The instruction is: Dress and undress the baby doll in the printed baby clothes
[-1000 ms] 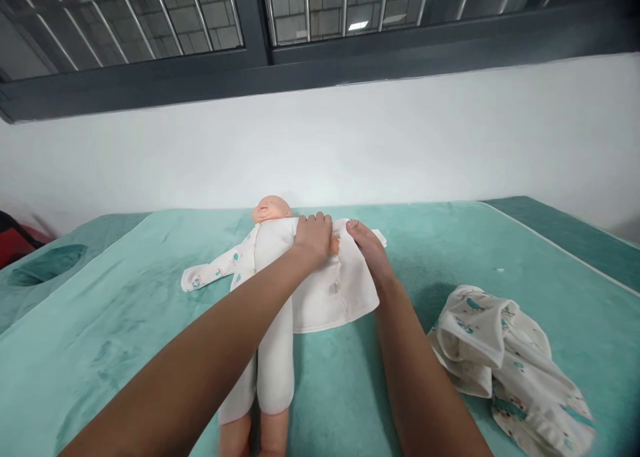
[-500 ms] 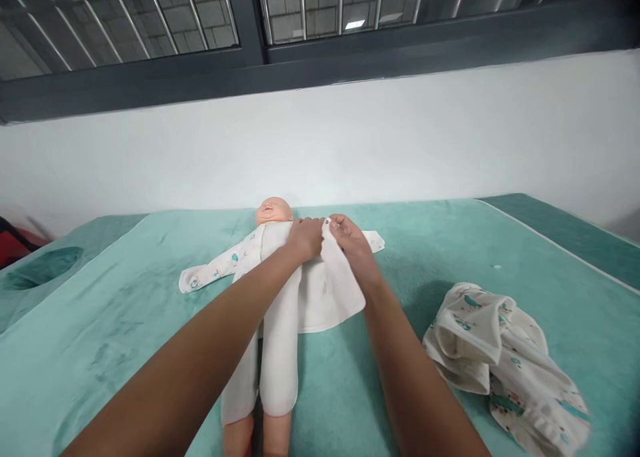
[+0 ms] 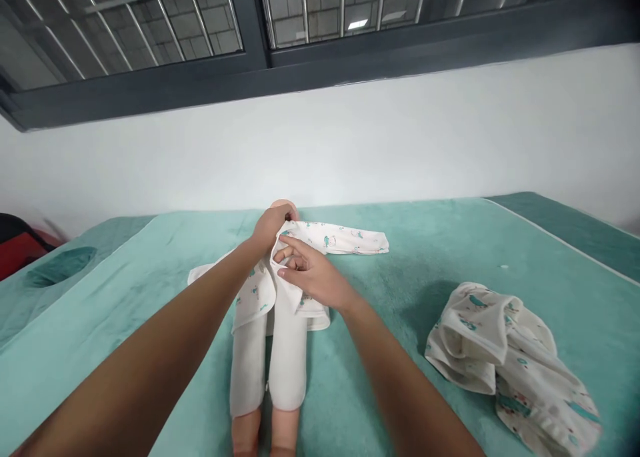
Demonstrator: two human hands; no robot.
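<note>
A baby doll [image 3: 280, 350] lies on its back on the teal mat [image 3: 125, 323], feet towards me, its head mostly hidden behind my hands. It wears a white printed top [image 3: 340, 240] whose right sleeve stretches out to the right. My left hand [image 3: 273, 223] pinches the top's edge near the doll's neck. My right hand [image 3: 305, 273] rests on the doll's chest, fingers curled around the front flap of the top.
A crumpled white printed garment [image 3: 505, 350] lies on the mat to the right. A white wall and dark-framed barred window stand behind. A red and black object [image 3: 20, 243] sits at the far left edge. A second teal surface [image 3: 575, 223] adjoins at the right.
The top's right flap, which lay spread open beside the doll, has been folded over its chest. Both hands moved left and up towards the neck, and the printed sleeve now shows.
</note>
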